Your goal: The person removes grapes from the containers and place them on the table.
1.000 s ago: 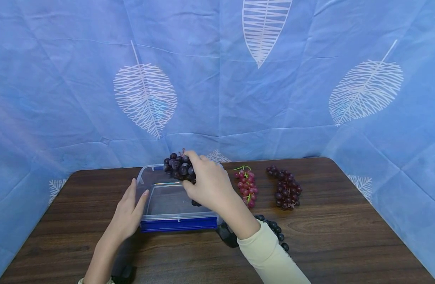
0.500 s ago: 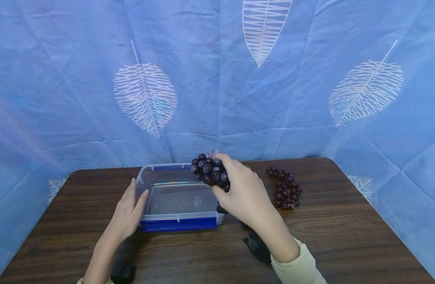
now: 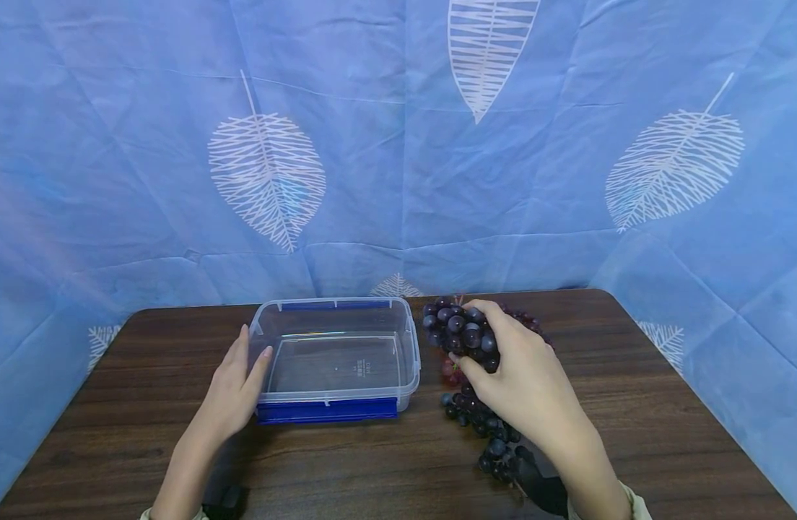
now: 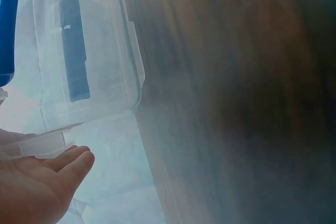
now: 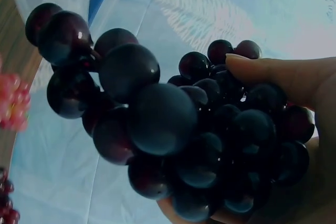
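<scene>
My right hand (image 3: 525,368) grips a bunch of dark purple grapes (image 3: 460,328) above the table, right of the box. In the right wrist view, the held grapes (image 5: 163,119) fill the middle, with thumb and fingers on either side of them. My left hand (image 3: 228,393) touches the left side of a clear plastic box (image 3: 408,354) with blue latches, its fingers straight. The left wrist view shows that hand (image 4: 47,182) beside a clear side flap (image 4: 39,145) of the box. Nothing is seen inside the box.
Black grapes (image 3: 479,419) lie on the brown table (image 3: 632,404) below my right hand. Red grapes (image 3: 452,372) and a dark red bunch (image 3: 531,321) are partly hidden behind the held bunch and hand. A blue leaf-patterned cloth (image 3: 398,159) hangs behind the table.
My right hand has moved right with the bunch of dark grapes, from over the box to beyond its right side. The left hand and the box have stayed put.
</scene>
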### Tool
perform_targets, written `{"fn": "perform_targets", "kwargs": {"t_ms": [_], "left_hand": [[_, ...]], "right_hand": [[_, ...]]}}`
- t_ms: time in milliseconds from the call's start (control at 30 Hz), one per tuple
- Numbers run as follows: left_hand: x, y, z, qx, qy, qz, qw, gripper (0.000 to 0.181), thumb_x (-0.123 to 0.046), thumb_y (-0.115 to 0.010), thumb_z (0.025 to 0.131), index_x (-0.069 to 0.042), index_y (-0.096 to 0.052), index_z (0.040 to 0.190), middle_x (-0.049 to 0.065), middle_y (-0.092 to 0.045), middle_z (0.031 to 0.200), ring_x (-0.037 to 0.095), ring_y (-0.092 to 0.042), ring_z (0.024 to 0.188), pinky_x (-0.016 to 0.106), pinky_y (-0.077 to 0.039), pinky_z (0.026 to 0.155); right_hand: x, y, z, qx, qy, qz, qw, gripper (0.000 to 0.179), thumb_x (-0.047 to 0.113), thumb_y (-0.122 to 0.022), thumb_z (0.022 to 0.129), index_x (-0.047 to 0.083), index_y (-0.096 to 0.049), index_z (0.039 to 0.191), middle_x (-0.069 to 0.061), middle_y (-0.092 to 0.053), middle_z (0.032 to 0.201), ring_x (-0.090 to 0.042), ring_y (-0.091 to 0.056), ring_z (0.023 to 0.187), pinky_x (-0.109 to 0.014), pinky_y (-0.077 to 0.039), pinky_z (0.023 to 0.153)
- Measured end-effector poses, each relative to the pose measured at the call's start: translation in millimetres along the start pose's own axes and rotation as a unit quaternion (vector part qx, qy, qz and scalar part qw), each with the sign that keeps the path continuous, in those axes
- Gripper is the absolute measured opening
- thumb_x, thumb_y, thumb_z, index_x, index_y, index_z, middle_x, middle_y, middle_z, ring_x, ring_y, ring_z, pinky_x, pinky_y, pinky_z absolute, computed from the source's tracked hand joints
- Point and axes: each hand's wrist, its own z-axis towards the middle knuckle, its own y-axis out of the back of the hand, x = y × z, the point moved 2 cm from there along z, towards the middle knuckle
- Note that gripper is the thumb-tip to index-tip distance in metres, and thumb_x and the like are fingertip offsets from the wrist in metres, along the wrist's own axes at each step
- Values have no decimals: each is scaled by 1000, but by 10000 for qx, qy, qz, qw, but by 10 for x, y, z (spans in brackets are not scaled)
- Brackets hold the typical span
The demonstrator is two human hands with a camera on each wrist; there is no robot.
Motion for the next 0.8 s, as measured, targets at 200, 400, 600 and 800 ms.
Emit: {"fn": "perform_targets", "kwargs": {"t_ms": [200, 400, 600, 800], "left_hand": [[20, 12, -1, -5, -79, -30, 10000, 83, -48, -31, 115, 11, 2, 164, 40, -6, 169, 59, -12, 155, 72, -16, 123], [19, 6, 8, 39, -80, -27, 10000, 83, -48, -31, 115, 10, 3, 164, 39, -6, 169, 60, -11, 155, 72, -15, 123], [31, 10, 8, 27, -62, -6, 10000, 84, -49, -30, 115, 10, 3, 164, 39, -6, 169, 60, -11, 155, 72, -16, 123], [25, 3, 12, 29, -101, -29, 9999, 83, -48, -31, 115, 10, 3, 165, 39, -7, 169, 60, -12, 155, 73, -16, 123]], "right_hand": [[-214, 72, -111, 61, -242, -116, 9996, 66, 19, -83, 92, 13, -53, 150, -22, -69, 133, -43, -70, 115, -64, -58, 86], [-444, 143, -237, 107, -464, -357, 9982, 69, 21, -83, 92, 12, -49, 151, -26, -68, 133, -45, -71, 112, -62, -58, 81], [-678, 155, -337, 323, -784, -503, 9951, 72, 26, -82, 93, 11, -46, 153, -32, -65, 135, -48, -71, 107, -58, -58, 72], [-844, 158, -460, 458, -972, -534, 9928, 70, 24, -82, 92, 10, -47, 152, -32, -69, 127, -40, -73, 91, -49, -55, 63]]}}
